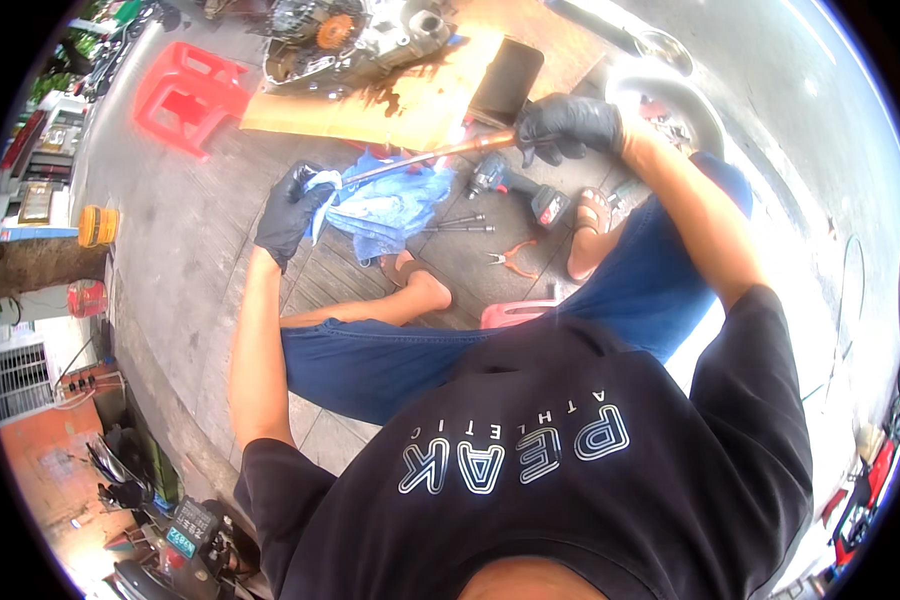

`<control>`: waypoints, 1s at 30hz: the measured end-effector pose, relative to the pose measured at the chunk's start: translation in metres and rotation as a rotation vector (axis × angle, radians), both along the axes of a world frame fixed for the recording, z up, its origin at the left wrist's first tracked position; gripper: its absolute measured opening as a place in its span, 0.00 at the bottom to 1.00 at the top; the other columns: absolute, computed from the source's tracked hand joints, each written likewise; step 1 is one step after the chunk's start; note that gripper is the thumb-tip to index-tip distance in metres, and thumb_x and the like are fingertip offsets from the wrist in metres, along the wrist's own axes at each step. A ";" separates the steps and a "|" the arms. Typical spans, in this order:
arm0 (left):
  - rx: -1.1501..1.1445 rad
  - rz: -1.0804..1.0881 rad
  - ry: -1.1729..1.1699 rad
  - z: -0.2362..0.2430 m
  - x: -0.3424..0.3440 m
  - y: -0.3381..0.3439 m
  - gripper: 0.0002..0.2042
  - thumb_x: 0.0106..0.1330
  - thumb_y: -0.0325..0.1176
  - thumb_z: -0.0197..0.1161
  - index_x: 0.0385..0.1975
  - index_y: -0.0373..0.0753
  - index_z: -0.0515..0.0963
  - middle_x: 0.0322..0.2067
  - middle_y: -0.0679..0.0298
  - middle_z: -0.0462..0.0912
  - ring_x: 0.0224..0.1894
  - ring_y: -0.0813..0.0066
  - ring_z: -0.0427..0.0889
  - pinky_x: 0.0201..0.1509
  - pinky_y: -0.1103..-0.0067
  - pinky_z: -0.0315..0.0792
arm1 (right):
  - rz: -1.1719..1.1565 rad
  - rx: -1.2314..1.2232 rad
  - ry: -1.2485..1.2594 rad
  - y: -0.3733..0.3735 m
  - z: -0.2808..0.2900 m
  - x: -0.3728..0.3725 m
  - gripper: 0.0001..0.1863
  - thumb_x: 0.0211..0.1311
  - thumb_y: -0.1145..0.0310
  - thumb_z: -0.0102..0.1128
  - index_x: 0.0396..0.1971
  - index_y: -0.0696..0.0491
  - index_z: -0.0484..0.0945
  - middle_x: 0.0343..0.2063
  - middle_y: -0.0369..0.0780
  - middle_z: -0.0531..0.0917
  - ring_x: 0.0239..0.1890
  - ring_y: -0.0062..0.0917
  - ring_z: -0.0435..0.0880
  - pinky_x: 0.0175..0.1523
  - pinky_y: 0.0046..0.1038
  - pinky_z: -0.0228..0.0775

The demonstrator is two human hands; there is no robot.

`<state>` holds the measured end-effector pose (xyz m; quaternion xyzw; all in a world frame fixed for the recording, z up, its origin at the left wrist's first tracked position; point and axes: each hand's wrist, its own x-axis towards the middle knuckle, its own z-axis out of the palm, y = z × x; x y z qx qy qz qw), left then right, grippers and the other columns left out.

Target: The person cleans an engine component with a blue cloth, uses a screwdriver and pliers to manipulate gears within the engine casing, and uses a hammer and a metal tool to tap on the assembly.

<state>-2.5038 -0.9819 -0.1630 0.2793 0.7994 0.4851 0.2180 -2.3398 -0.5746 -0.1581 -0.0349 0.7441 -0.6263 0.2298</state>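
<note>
My left hand point(292, 215), in a black glove, is closed on a blue cloth point(390, 205) at one end of a long screwdriver point(410, 160). The cloth hangs loosely below the thin metal shaft. My right hand point(570, 128), also gloved in black, grips the screwdriver's orange-brown handle end. The tool lies nearly level between both hands, its left tip hidden by glove and cloth. Below my right hand, a cordless impact driver point(515, 187) rests on the ground. Close by are two thin metal rods point(460, 223) and pliers point(513, 260) with orange handles.
An engine point(370, 50) stands on cardboard point(360, 118) at the far side, beside a flat black object point(507, 82). A red plastic stool point(192, 98) stands far left. A metal basin point(705, 100) holding parts sits right. My sandalled feet flank the tools.
</note>
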 end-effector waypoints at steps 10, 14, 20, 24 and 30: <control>-0.750 0.281 0.632 0.031 -0.065 -0.120 0.27 0.61 0.44 0.63 0.59 0.38 0.70 0.55 0.51 0.77 0.59 0.59 0.75 0.62 0.69 0.67 | 0.197 0.435 0.455 -0.042 0.059 -0.016 0.17 0.61 0.55 0.55 0.35 0.54 0.81 0.18 0.37 0.80 0.12 0.16 0.69 0.18 0.21 0.60; -0.163 -0.058 0.449 0.075 0.050 0.040 0.29 0.60 0.43 0.66 0.61 0.39 0.71 0.57 0.52 0.75 0.61 0.62 0.73 0.64 0.73 0.64 | 0.464 0.600 0.876 -0.076 0.044 -0.068 0.16 0.67 0.58 0.49 0.40 0.51 0.81 0.24 0.35 0.82 0.19 0.17 0.75 0.21 0.20 0.64; -0.095 0.174 0.266 0.059 0.044 0.064 0.19 0.60 0.39 0.68 0.49 0.39 0.78 0.35 0.69 0.83 0.36 0.78 0.80 0.41 0.78 0.73 | 0.098 -0.034 0.273 -0.113 0.070 -0.068 0.20 0.70 0.53 0.46 0.53 0.47 0.79 0.34 0.34 0.86 0.28 0.16 0.80 0.25 0.18 0.67; 0.266 0.432 0.014 0.042 0.009 0.037 0.13 0.62 0.34 0.67 0.43 0.35 0.79 0.25 0.72 0.76 0.24 0.86 0.71 0.28 0.86 0.67 | 0.249 0.111 0.036 -0.103 0.001 -0.070 0.17 0.67 0.55 0.48 0.37 0.50 0.84 0.25 0.34 0.85 0.25 0.14 0.78 0.28 0.19 0.66; 0.497 0.567 -0.178 0.048 -0.041 0.040 0.06 0.61 0.32 0.66 0.33 0.40 0.77 0.20 0.72 0.74 0.22 0.85 0.73 0.25 0.83 0.66 | 0.495 1.007 0.029 -0.113 -0.257 -0.069 0.22 0.60 0.49 0.54 0.49 0.45 0.81 0.52 0.38 0.75 0.54 0.27 0.71 0.57 0.35 0.61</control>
